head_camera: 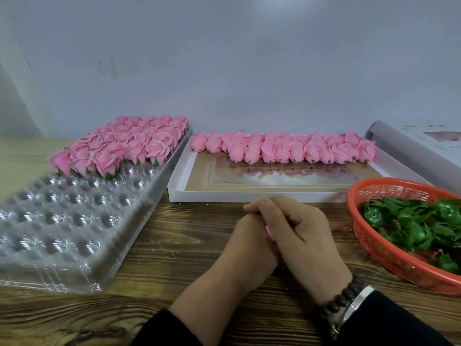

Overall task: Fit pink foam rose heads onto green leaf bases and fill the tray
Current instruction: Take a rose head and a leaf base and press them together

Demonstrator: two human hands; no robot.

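Both hands meet mid-desk near the front edge: left hand [252, 236] and right hand [301, 228] cup a pink rose head [270, 232], likely seating it on a base. Tray [82, 258] at left edge, far rows filled; leaf bases [419, 228] in red basket [389, 255] at right edge for quick reach

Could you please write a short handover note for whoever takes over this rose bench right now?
Left hand and right hand are cupped together around a pink rose head; grip detail hidden.
Clear tray: far rows hold finished roses, near pockets empty.
Loose rose heads line the white box; leaf bases fill the red basket.
Left: fit heads, fill the near rows.
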